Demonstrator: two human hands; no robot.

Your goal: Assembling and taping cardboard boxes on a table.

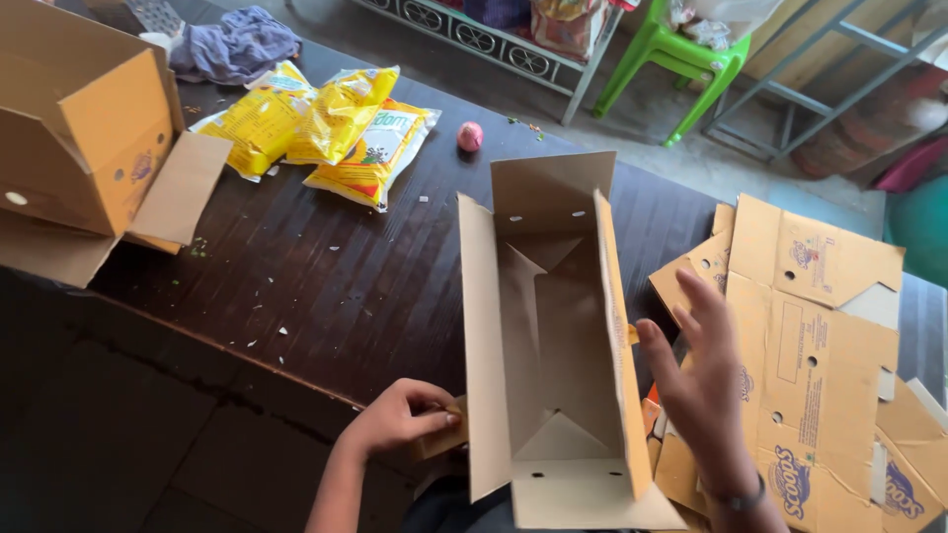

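The open cardboard box [553,336] lies mid-table, long axis running twelve to six, its left wall pinched by a flap in the left hand [400,419] at nine o'clock (nearer), while the right hand [701,380] hovers open-fingered at three, holding nothing.

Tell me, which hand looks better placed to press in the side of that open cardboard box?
Probably the right hand: it hovers open beside the open cardboard box's right wall. The left hand is busy pinching a small cardboard flap at the left wall.
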